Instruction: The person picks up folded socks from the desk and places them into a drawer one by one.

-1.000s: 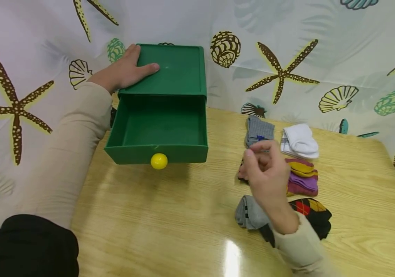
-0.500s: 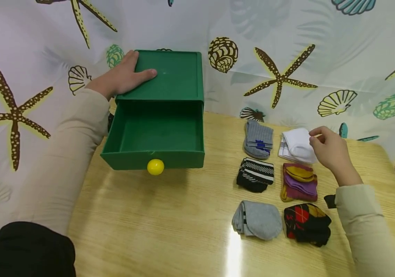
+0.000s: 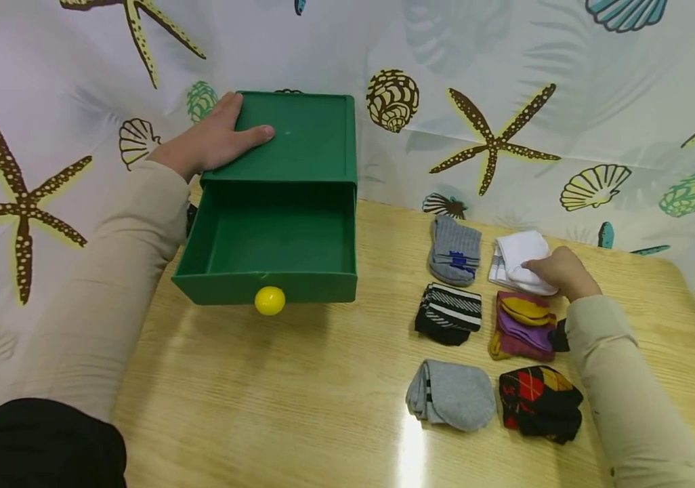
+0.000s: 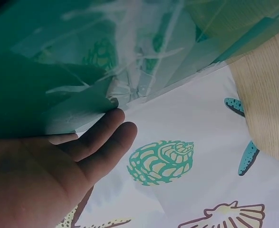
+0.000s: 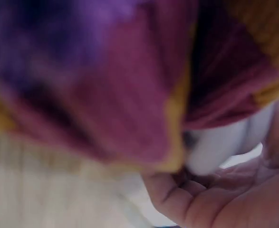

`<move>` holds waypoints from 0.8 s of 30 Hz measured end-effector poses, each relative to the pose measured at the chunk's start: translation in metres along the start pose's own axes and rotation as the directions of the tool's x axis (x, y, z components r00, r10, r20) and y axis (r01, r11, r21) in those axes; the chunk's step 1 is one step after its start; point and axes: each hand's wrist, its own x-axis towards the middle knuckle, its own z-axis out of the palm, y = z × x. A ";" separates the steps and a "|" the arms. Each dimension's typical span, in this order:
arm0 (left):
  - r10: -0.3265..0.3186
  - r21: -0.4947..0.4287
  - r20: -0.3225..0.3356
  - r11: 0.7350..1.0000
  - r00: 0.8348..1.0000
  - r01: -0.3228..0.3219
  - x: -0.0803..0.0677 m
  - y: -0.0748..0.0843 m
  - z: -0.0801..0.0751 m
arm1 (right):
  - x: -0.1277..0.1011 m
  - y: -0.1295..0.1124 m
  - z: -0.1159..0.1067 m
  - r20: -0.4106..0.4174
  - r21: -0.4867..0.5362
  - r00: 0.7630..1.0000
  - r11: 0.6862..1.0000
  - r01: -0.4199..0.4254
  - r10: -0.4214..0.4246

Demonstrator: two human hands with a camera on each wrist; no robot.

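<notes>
On the top and left side of a green drawer box rests my left hand, its thumb stretched across the top. The box's drawer, with a yellow knob, is pulled out with nothing in it. At the back right, my right hand grips the right edge of a folded pair of white socks. In the right wrist view my curled fingers lie against the white fabric, partly hidden by maroon, purple and mustard socks close to the camera.
More folded socks lie on the wooden table: ribbed grey socks, black-and-white striped socks, plain grey socks and black argyle socks. A patterned cloth hangs behind the table.
My right hand has swung from over the sock rows to the right, then come down and left onto the white socks. The left hand stays on the box.
</notes>
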 end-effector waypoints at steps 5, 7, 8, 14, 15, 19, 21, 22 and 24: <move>0.004 -0.008 0.004 1.000 1.000 -0.004 0.000 0.000 0.001 | 0.002 0.007 -0.003 0.016 0.168 0.995 0.980 -0.104 0.103; 0.000 -0.012 0.007 1.000 1.000 0.000 -0.001 -0.001 0.000 | 0.002 0.009 -0.003 0.013 0.200 0.993 0.973 -0.115 0.115; -0.001 -0.014 0.007 1.000 1.000 0.001 -0.002 -0.001 0.000 | 0.002 0.009 -0.002 0.011 0.223 0.994 0.968 -0.112 0.113; 0.001 -0.018 0.005 1.000 1.000 -0.001 -0.005 0.001 -0.001 | -0.001 0.013 0.000 -0.073 0.305 0.997 0.952 0.030 -0.008; 0.000 -0.018 0.005 1.000 1.000 0.000 -0.005 0.001 -0.001 | -0.001 0.014 0.001 -0.094 0.310 0.995 0.949 0.061 -0.033; -0.004 -0.010 0.010 1.000 1.000 0.004 -0.003 0.003 -0.001 | 0.000 0.018 0.003 -0.169 0.338 0.983 0.932 0.130 -0.076; -0.004 -0.006 0.009 1.000 1.000 0.004 -0.003 0.003 -0.001 | 0.000 0.020 0.003 -0.194 0.371 0.979 0.919 0.136 -0.067; -0.004 -0.004 0.009 1.000 1.000 0.004 -0.002 0.003 0.000 | -0.001 0.020 0.002 -0.211 0.390 0.976 0.910 0.140 -0.059; -0.001 -0.001 0.006 1.000 1.000 0.001 -0.002 0.003 -0.001 | -0.003 0.018 0.000 -0.245 0.429 0.968 0.889 0.161 -0.057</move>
